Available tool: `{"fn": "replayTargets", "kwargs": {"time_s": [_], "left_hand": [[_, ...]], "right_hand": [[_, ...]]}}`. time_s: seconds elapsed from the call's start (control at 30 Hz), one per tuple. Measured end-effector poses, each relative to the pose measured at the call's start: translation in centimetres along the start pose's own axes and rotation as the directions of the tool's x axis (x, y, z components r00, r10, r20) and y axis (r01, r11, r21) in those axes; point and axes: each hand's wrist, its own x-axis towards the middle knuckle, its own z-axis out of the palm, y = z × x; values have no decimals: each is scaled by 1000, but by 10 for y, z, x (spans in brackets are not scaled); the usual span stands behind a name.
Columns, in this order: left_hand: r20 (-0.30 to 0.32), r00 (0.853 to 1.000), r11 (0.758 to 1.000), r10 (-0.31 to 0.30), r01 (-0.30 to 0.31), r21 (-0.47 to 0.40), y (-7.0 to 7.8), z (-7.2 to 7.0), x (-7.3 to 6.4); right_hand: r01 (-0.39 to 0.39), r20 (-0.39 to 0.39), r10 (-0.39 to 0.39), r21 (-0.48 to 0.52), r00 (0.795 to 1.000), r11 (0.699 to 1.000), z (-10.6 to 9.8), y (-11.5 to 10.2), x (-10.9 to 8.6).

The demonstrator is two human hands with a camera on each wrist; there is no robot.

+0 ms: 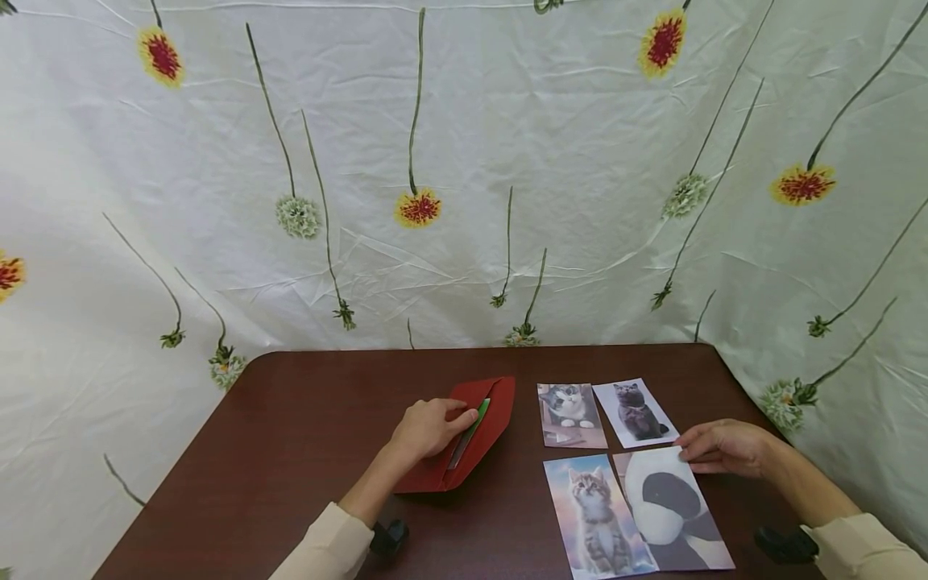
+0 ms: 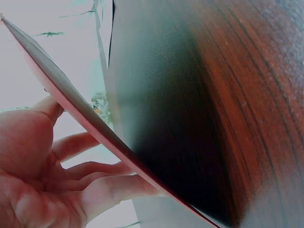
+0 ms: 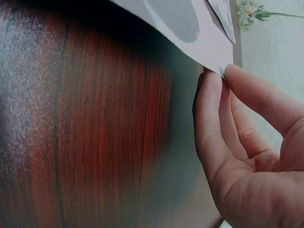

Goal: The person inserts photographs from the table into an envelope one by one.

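Observation:
My left hand (image 1: 426, 428) holds a red paper envelope (image 1: 496, 415), tilted up off the brown table. A green-edged card (image 1: 474, 427) shows in its opening, by my thumb. In the left wrist view the envelope (image 2: 109, 142) is seen nearly edge-on, with the fingers against one face. At the right, my right hand (image 1: 732, 448) pinches the upper right corner of a photo print (image 1: 674, 503) of a black-and-white plush-like shape. That corner (image 3: 209, 54) lies between thumb and fingertips in the right wrist view. Beside this print lies a striped kitten photo (image 1: 598, 515), their edges close together.
Behind the lower prints lie a photo of a grey-and-white cat (image 1: 573, 415) and one of a dark grey cat (image 1: 635, 411). The brown table (image 1: 304, 451) has rounded far corners. A white flower-patterned cloth (image 1: 471, 266) hangs behind it.

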Motion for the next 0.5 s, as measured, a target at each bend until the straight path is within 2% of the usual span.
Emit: {"fn": "replayTargets", "kwargs": {"time_s": [0.3,0.5], "left_hand": [[-8,1000,1000,3,-3,-8,-1,1,-1],[-4,1000,1000,7,-7,-2,-1,1,0]], "right_hand": [[2,-1,-2,9,1000,1000,0,1,-1],[-51,-34,51,-1,998,999,1,-1,-1]]}}
